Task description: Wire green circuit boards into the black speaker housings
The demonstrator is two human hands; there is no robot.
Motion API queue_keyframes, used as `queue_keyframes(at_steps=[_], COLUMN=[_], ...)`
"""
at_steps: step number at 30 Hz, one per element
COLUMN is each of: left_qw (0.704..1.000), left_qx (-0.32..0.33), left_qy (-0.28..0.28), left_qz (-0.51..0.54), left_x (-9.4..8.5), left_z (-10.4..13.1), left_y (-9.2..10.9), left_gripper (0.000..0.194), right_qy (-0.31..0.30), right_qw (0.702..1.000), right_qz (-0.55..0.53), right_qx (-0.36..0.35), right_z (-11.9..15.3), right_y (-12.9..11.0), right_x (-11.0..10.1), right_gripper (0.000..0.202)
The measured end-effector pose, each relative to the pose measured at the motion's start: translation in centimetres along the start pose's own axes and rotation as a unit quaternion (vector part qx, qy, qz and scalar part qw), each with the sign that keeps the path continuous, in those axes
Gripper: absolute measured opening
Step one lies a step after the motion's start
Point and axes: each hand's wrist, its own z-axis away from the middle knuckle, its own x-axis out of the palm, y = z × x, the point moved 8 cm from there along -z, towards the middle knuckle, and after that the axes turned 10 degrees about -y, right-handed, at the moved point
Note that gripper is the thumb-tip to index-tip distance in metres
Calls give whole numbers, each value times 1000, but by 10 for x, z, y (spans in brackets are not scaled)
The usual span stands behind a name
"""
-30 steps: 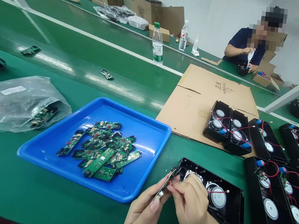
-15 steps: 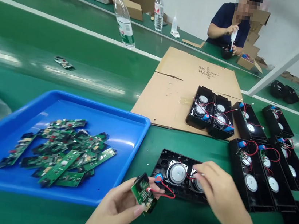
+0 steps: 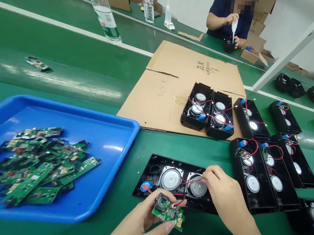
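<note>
A small green circuit board (image 3: 165,212) is gripped between the thumb and fingers of my left hand (image 3: 140,221), above the near edge of a black speaker housing (image 3: 141,175). A red wire (image 3: 174,194) links the board with the blue cylindrical part (image 3: 146,186) at the housing's left end. Two round speakers, one on the left (image 3: 170,178) and one on the right (image 3: 196,185), sit in that housing. Over its right end, my right hand (image 3: 226,198) is closed, its fingertips pinching a thin red speaker wire (image 3: 191,181). The wire's tip is hidden by the fingers.
Left stands a blue tray (image 3: 119,143) with several circuit boards (image 3: 42,172). Several black housings with speakers (image 3: 254,169) stand at right, two on a cardboard sheet (image 3: 159,102). A tilted water bottle (image 3: 104,14) is behind. Across the bench, a person (image 3: 230,19) holds a white bottle.
The view has shifted right. My left hand has moved right along the housing's near edge, turning the board flatter. My right hand remains at the right speaker, drawing the wire slightly rightward.
</note>
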Motion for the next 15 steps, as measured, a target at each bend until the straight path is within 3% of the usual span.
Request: queue_keyframes(at_steps=[2, 5, 10, 12, 15], left_qw=[999, 991, 965, 957, 952], left_qx=[14, 60, 108, 119, 122], left_qy=[18, 75, 134, 160, 204], left_qz=[-24, -91, -199, -211, -194], left_x=[3, -3, -16, -20, -24], left_z=[-4, -6, -3, 0, 3], left_y=[3, 14, 31, 35, 37], left_gripper=[19, 19, 20, 16, 9], right_qy=[-1, -52, -81, -74, -56], right_qw=[987, 926, 822, 810, 825], right_qz=[-160, -374, -561, -579, -558], right_qx=[-8, 5, 57, 62, 75], right_z=[-4, -14, -27, -30, -30], right_y=[-3, -7, 0, 5, 11], right_x=[2, 18, 38, 38, 33], right_gripper=[18, 12, 6, 12, 13])
